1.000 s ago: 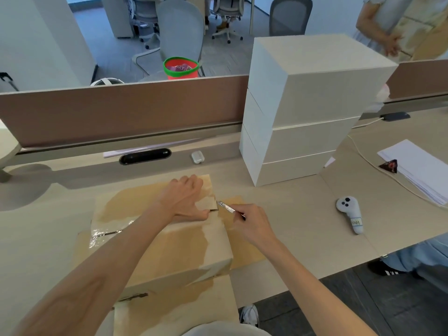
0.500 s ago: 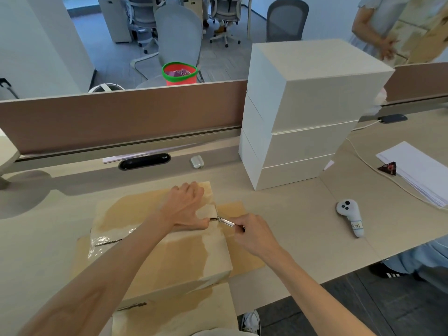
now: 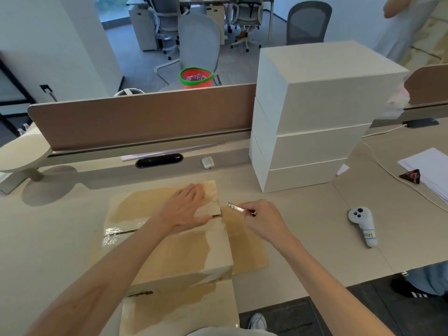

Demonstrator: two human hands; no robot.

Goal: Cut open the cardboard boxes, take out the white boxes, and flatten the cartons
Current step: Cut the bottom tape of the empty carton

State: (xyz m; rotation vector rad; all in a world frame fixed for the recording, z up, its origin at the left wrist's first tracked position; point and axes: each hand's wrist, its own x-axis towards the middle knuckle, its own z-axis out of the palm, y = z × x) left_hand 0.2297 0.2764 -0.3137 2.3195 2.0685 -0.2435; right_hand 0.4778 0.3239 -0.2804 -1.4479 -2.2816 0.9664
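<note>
A taped brown cardboard box [image 3: 169,251] lies on the desk in front of me, with flattened cardboard [image 3: 249,248] under it. My left hand [image 3: 186,209] presses flat on the far flap of its top, fingers straight. Just right of the box, my right hand [image 3: 261,220] grips a small metal knife [image 3: 236,207]. The blade points left, just off the right end of the centre seam, where a short slit shows. Three white boxes [image 3: 312,117] stand stacked at the back right.
A brown divider [image 3: 140,117] closes the desk's far side. A white controller [image 3: 363,225], a paper stack [image 3: 429,173] and a cable lie to the right. A small earbud case [image 3: 208,163] sits near the divider. Another person stands at the far right.
My right hand pushed the knife tip left into the seam, then drew it back right and slightly up. My left hand stays pressed on the flap. The view shifted slightly.
</note>
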